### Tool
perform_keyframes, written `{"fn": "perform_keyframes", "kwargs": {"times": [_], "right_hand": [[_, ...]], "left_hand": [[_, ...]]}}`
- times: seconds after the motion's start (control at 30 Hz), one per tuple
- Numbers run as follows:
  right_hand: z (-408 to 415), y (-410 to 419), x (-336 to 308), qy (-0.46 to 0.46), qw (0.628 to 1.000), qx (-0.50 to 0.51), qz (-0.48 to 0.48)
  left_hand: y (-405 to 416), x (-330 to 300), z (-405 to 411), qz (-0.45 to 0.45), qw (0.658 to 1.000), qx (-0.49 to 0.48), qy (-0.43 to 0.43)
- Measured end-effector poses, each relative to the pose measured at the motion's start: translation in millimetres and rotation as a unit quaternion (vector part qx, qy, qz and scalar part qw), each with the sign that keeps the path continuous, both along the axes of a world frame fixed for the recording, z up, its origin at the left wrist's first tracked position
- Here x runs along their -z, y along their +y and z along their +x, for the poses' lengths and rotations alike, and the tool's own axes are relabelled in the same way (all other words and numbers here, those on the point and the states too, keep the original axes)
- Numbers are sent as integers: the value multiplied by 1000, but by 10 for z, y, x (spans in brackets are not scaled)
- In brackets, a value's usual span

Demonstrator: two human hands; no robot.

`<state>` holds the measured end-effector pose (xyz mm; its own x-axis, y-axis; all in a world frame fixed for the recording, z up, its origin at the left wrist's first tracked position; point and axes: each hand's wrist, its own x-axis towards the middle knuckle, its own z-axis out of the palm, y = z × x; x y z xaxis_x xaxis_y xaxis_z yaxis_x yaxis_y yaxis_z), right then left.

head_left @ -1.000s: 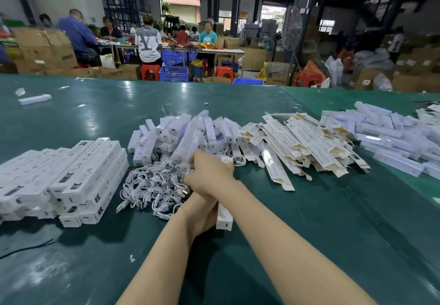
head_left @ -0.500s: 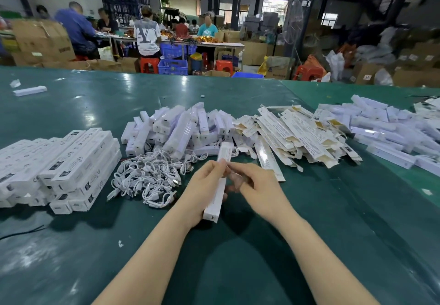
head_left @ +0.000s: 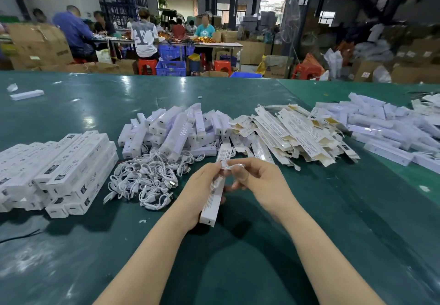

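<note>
A person works at a green table (head_left: pixel 357 221), packing small goods. Their left hand (head_left: pixel 198 193) is wrapped around a long white box (head_left: pixel 209 212), held tilted just above the table with its far end raised. The right hand (head_left: pixel 262 183) pinches a small coiled white cable (head_left: pixel 232 164) at that raised end. The cable seems about to go into the box; next it would need pushing fully inside and the end closing. Both forearms reach forward, fingertips nearly meeting. A heap of loose cables (head_left: pixel 145 181) lies just left, finished boxes (head_left: pixel 66 176) beyond
</note>
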<state>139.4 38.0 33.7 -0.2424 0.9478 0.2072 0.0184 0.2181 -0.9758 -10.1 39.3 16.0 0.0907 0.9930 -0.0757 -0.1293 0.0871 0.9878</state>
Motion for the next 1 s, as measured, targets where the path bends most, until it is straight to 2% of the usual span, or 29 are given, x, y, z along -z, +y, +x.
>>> {"fn": "perform_keyframes", "kwargs": {"times": [0.2,0.4,0.5,0.63,0.77,0.87,1.0], "right_hand": [[24,-6,4,-40,999,-10,5],[60,-33,-30,-74,994,-72,-42],[67,-39,-27,-49,995,-84,-27],[40,-43,8,-1,999,-34,-1],[32,-17,-23,94,995,24,24],[149,60,-71,165,980,109,26],[273,156,-28,149,965,214,26]], "left_hand": [[-25,4,-19,5,999,25,-23],[-14,44,-81,37,995,92,11],[-15,63,-71,76,992,98,37],[10,92,-70,79,993,83,32],[18,86,-62,51,996,66,-9],[3,87,-86,67,991,111,19],[-8,69,-88,45,985,161,41]]}}
